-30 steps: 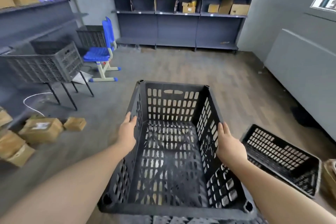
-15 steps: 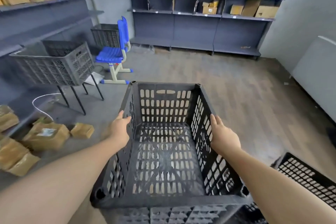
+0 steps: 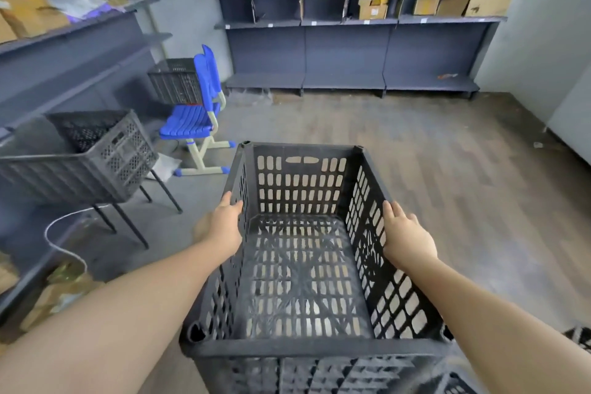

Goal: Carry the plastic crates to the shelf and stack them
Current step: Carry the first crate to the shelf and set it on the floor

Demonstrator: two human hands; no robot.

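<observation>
You hold the empty black crate out in front, left hand and right hand pressed flat against its side walls; that friction-only hold could slip, or you clip the blue chair far left

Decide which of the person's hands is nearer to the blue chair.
Left. The left hand grips the held crate's left wall, on the blue chair's side; the right hand grips the opposite wall.
</observation>
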